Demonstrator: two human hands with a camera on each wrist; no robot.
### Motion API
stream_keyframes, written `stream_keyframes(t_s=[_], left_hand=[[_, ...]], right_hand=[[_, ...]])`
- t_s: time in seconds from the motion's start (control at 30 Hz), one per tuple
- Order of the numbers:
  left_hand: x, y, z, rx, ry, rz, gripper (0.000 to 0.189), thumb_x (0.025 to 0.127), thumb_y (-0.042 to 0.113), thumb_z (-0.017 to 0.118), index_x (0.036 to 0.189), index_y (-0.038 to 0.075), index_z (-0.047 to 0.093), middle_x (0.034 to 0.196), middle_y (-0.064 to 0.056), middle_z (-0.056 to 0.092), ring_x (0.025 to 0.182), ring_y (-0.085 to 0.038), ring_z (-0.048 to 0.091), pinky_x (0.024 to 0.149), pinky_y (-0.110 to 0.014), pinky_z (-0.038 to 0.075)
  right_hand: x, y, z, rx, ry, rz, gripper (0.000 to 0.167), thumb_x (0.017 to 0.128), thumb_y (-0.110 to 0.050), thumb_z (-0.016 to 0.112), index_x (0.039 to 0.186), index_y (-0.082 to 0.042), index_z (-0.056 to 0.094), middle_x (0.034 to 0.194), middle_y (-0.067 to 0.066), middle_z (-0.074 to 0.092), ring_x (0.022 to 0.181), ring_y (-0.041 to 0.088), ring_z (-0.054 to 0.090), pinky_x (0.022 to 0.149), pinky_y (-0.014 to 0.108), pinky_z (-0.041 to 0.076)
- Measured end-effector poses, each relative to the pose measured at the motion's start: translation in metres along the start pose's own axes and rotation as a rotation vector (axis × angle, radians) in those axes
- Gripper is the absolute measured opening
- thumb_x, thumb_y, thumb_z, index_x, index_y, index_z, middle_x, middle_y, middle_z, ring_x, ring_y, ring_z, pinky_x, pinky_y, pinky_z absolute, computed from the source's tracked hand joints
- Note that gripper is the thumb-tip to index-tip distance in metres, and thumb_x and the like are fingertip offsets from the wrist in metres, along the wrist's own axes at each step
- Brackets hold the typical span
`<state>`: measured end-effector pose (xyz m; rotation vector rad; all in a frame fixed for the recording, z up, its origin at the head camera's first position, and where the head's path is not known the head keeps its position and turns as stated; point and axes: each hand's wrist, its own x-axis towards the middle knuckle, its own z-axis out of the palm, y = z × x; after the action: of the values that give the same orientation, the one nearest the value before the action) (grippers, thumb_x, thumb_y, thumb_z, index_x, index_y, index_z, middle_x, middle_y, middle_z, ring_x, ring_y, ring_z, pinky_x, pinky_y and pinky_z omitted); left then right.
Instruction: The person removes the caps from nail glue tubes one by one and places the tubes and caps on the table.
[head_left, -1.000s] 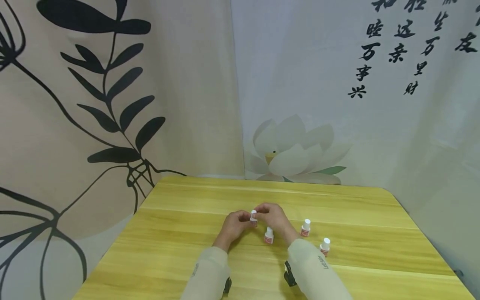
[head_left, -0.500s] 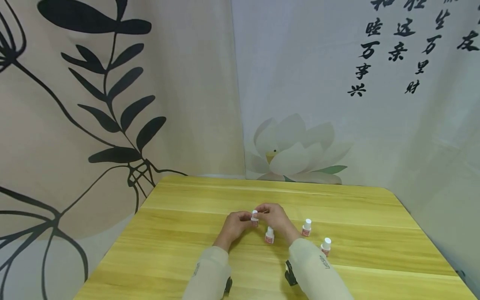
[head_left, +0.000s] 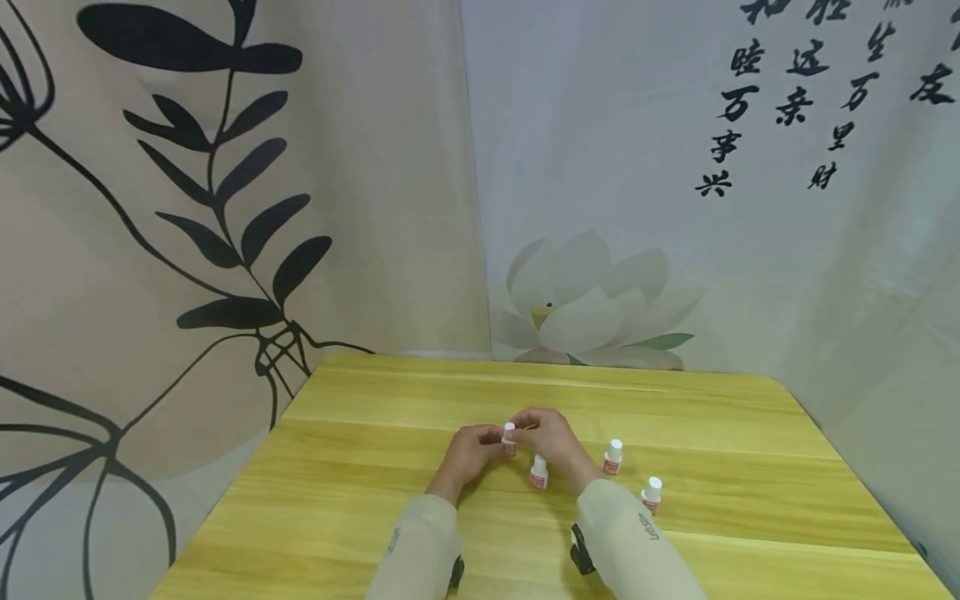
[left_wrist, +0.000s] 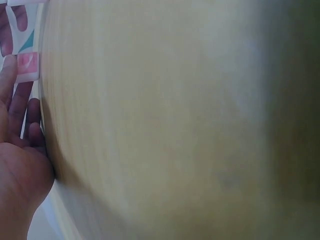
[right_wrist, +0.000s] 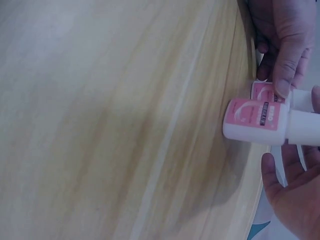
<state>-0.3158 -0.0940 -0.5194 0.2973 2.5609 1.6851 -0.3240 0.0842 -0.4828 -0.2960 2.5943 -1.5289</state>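
In the head view my left hand (head_left: 471,454) pinches the body of a small white bottle (head_left: 510,448) with a pink label, upright at the table's middle. From the other side my right hand (head_left: 551,437) has its thumb and fingertips on that bottle's white cap (head_left: 509,427). The left wrist view shows the left thumb (left_wrist: 7,77) laid against the pink label (left_wrist: 28,64). Just in front of the hands stands a second capped bottle (head_left: 538,475); in the right wrist view this nearer bottle (right_wrist: 255,120) partly hides the held one (right_wrist: 262,91).
Two more white bottles stand right of the right forearm, one farther back (head_left: 612,458) and one nearer (head_left: 652,492), the latter partly behind the sleeve. All are on a yellow wood-grain table (head_left: 360,500). A printed curtain (head_left: 405,208) hangs behind its far edge.
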Motion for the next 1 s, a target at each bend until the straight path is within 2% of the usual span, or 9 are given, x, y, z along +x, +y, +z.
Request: stream_keyframes(t_s=[0.27, 0.53, 0.77, 1.0], left_hand=[[-0.003, -0.0003, -0.0024, -0.012, 0.003, -0.022, 0.015, 0.086, 0.024, 0.079, 0.095, 0.013, 0.075, 0.098, 0.003, 0.071, 0.1, -0.019, 0.061, 0.096, -0.05, 0.044], [-0.002, -0.0027, -0.0039, 0.054, 0.004, -0.022, 0.018, 0.084, 0.029, 0.081, 0.093, 0.016, 0.074, 0.099, 0.004, 0.07, 0.099, -0.019, 0.062, 0.095, -0.049, 0.047], [-0.0007, -0.0041, -0.0025, 0.075, -0.003, -0.021, 0.017, 0.085, 0.029, 0.08, 0.095, 0.016, 0.074, 0.1, 0.003, 0.071, 0.099, -0.019, 0.062, 0.094, -0.047, 0.048], [0.0019, -0.0027, -0.0042, 0.158, -0.037, 0.049, 0.015, 0.087, 0.026, 0.079, 0.096, 0.014, 0.075, 0.099, 0.001, 0.07, 0.096, -0.02, 0.062, 0.091, -0.046, 0.05]], right_hand=[[-0.0011, -0.0022, 0.0011, 0.005, 0.004, 0.001, 0.016, 0.09, -0.024, 0.075, 0.102, -0.013, 0.073, 0.097, -0.002, 0.068, 0.093, 0.018, 0.062, 0.085, 0.042, 0.051], [-0.0023, -0.0027, 0.0017, 0.018, 0.003, 0.011, 0.015, 0.09, -0.023, 0.075, 0.101, -0.013, 0.073, 0.097, -0.002, 0.068, 0.091, 0.018, 0.062, 0.082, 0.039, 0.051], [-0.0029, -0.0016, 0.0006, 0.025, -0.005, 0.007, 0.016, 0.09, -0.022, 0.075, 0.102, -0.012, 0.072, 0.098, -0.001, 0.068, 0.093, 0.019, 0.062, 0.083, 0.041, 0.051], [-0.0019, -0.0011, 0.0, 0.022, -0.005, 0.006, 0.017, 0.09, -0.025, 0.075, 0.102, -0.013, 0.072, 0.099, -0.001, 0.068, 0.092, 0.018, 0.062, 0.083, 0.04, 0.052]])
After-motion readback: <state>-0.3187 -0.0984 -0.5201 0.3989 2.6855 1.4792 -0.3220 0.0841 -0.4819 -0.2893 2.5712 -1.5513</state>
